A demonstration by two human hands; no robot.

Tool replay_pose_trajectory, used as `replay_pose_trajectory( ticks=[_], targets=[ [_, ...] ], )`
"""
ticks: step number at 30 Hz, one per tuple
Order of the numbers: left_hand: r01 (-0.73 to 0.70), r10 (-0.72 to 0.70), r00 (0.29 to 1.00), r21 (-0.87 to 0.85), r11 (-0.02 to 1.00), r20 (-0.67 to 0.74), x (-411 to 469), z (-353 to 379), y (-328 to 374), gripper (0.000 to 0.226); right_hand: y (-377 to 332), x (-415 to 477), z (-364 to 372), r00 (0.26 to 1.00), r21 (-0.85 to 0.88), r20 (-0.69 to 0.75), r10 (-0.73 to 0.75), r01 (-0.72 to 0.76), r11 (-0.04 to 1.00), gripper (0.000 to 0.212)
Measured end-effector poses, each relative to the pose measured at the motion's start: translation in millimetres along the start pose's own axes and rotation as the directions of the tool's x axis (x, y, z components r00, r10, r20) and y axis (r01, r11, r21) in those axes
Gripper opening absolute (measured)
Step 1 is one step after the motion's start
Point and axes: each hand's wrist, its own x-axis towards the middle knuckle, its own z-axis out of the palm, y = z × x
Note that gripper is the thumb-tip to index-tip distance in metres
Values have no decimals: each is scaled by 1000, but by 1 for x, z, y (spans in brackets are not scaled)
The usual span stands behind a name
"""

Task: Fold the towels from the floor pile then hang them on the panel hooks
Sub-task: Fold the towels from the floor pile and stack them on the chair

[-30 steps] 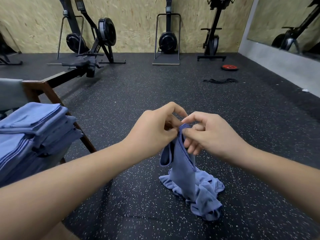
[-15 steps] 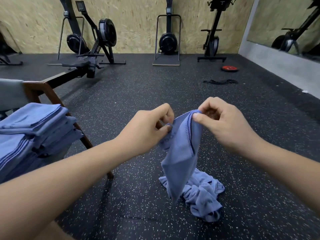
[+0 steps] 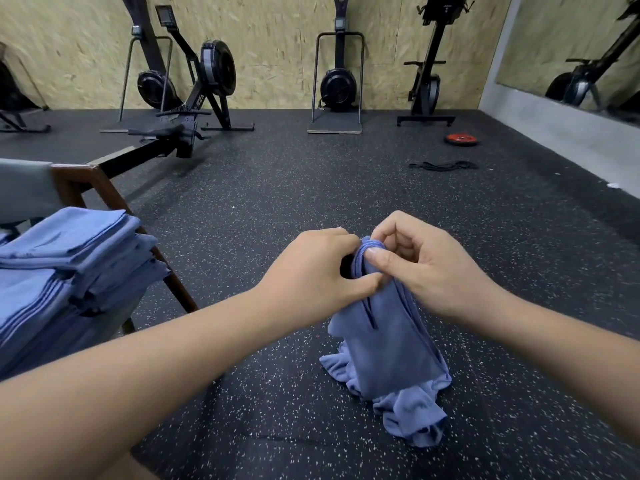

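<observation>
A blue towel (image 3: 388,341) hangs from both my hands over the speckled black floor. My left hand (image 3: 311,278) pinches its top edge from the left. My right hand (image 3: 422,265) pinches the same bunched edge from the right, and the two hands touch. Below the towel, a small crumpled pile of blue towels (image 3: 412,420) lies on the floor. A stack of folded blue towels (image 3: 69,258) rests on a wooden chair at the left. No panel hooks are in view.
The wooden chair (image 3: 104,195) stands at the left edge. Rowing machines (image 3: 194,98) and other exercise machines (image 3: 337,84) line the far chipboard wall. A red weight plate (image 3: 461,139) and a black band (image 3: 443,165) lie far right. A mirror wall (image 3: 571,64) runs along the right.
My hands spread the towel's top edge apart half a second ago, then came back together, bunching the edge between them. The towel hangs lower and more doubled over.
</observation>
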Motion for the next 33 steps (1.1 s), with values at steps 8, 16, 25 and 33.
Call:
replay_pose_trajectory(
  ticks=[8,16,25,33],
  targets=[
    [5,-13,997,114,993,72,6,-12,-23,26,8,1,-17,999,-88,-23,24,-26,996,8],
    [-1,13,972,-49,999,233,5,-33,-56,30,15,0,-30,997,-151,-47,54,-60,987,6],
    [10,-4,997,-86,996,72,7,-46,-55,7,11,1,-33,996,-197,-63,67,-78,977,9],
    [64,-55,997,-235,970,45,3,-48,-44,32,15,1,-30,984,-162,-16,176,-176,971,11]
  ],
)
